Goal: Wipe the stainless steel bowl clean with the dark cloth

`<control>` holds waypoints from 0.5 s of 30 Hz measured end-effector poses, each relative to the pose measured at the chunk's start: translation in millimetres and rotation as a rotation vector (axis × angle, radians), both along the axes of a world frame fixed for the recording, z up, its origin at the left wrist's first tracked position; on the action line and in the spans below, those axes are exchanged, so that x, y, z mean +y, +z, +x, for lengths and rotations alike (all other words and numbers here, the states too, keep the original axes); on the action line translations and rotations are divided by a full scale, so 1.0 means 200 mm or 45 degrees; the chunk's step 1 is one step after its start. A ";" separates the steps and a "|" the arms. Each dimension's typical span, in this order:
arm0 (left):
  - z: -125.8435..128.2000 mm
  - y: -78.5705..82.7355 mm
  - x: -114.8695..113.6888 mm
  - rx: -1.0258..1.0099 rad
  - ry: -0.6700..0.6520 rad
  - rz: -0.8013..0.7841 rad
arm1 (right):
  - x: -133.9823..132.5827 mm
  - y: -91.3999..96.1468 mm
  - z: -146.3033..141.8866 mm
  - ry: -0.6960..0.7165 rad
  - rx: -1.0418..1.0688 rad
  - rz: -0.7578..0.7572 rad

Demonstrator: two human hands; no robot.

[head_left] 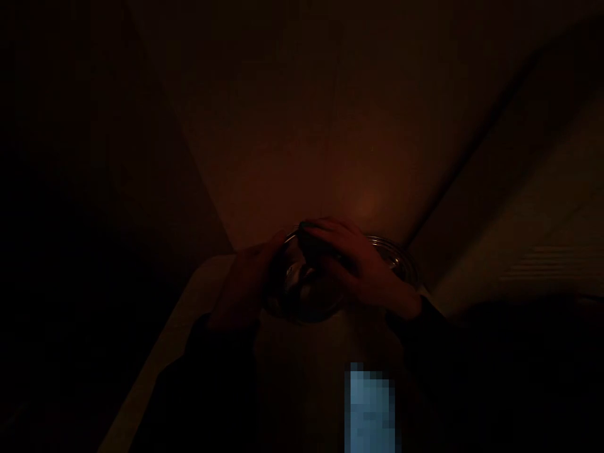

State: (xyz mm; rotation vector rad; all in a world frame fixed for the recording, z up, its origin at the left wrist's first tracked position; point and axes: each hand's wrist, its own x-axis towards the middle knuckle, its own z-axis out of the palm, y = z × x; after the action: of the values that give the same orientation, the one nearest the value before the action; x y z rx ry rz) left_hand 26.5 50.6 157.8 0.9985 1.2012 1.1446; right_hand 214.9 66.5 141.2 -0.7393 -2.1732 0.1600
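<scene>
Bowl, one: at the dial's centre, over the table, contact not visible; handling looks under way, nothing marks any part as finished, and from where I stand the gloom hides what is left; left hand, 9 o'clock of the bowl, curved at its side and seemingly holding it, fingers lost in shadow; right hand, 2 o'clock, arched over the top, fingertips towards 12, whether gripping the dark patch beneath I cannot tell; bowl material, shiny metal, round, smooth, small glints; dish, 3 o'clock, beside the right hand, metal, curved, rim finely ringed; table, pale edge running to 7 o'clock, corner rounded; panel, 12 o'clock, flat, red-brown, one soft sheen; sleeves, black, no weave visible; blue block, 5 o'clock, bright, pixelated, unreadable
</scene>
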 end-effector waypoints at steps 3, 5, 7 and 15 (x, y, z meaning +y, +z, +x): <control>-0.03 -0.04 0.02 0.011 -0.011 -0.003 | 0.01 -0.09 0.05 -0.012 0.087 -0.040; -0.05 -0.07 0.03 0.049 0.007 0.011 | 0.02 -0.19 0.12 -0.094 0.193 -0.107; -0.06 -0.08 0.03 0.085 0.005 0.039 | 0.02 -0.26 0.17 -0.183 0.260 -0.177; -0.01 0.01 -0.01 0.142 0.016 0.115 | 0.01 0.03 -0.02 -0.007 -0.039 0.003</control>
State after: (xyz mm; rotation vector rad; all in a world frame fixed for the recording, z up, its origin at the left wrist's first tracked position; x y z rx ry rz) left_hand 25.1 48.2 159.2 1.1367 1.2546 1.1743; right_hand 210.7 67.8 147.8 -0.7510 -2.1996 0.1442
